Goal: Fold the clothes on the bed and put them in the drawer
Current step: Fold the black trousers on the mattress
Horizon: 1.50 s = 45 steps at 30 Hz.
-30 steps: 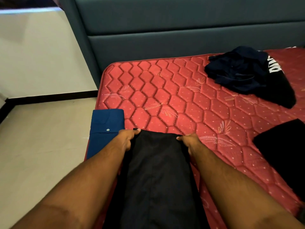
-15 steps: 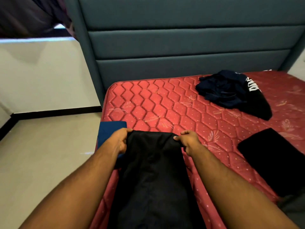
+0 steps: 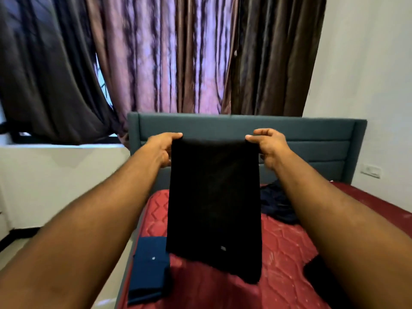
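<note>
Left hand (image 3: 161,147) and right hand (image 3: 268,145) pinch black garment (image 3: 214,197) above red mattress (image 3: 283,253).

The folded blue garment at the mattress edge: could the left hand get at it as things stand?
Probably not at once. The left hand pinches a top corner of the black garment, held up with the right hand. The folded blue garment lies uncovered below, so the path looks free after letting go.

A home bedroom: beyond the raised hands stands a teal padded headboard (image 3: 301,139), with long brown curtains (image 3: 178,54) hanging behind it. Below the hands lies a bare red quilted mattress (image 3: 283,246), and a wall switch plate (image 3: 371,171) sits off to their right.
</note>
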Each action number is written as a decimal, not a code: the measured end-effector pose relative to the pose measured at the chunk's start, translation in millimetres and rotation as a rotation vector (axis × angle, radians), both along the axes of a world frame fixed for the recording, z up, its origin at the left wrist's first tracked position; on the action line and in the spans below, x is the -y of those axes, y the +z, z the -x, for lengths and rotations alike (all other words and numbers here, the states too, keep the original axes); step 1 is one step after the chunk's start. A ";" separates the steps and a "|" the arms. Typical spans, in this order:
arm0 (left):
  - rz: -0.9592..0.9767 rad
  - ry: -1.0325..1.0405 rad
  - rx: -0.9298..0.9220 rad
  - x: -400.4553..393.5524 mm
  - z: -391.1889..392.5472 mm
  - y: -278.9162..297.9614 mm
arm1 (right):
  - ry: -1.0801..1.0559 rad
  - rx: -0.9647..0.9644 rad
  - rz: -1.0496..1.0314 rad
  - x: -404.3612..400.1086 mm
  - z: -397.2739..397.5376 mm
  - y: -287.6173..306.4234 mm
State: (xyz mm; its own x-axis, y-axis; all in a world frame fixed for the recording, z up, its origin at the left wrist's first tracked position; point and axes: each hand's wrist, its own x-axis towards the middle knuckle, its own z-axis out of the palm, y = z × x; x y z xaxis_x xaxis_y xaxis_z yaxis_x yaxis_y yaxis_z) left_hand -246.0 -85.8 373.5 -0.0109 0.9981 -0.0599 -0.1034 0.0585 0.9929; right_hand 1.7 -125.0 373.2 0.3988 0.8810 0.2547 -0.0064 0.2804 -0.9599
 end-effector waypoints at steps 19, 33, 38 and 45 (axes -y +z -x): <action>-0.168 0.047 -0.038 83.8 5.1 67.9 | -0.215 0.182 -0.032 77.7 -5.9 81.0; 0.146 0.043 -0.184 -12.5 -11.3 -0.7 | -0.183 -0.049 0.207 -32.6 -17.0 -3.9; -0.124 0.104 0.093 -46.4 -20.3 21.8 | -0.245 0.055 -0.040 -54.4 -18.8 18.7; -0.302 0.115 0.092 -38.9 -19.9 -53.4 | -0.122 0.162 -0.207 -26.4 -35.9 -45.0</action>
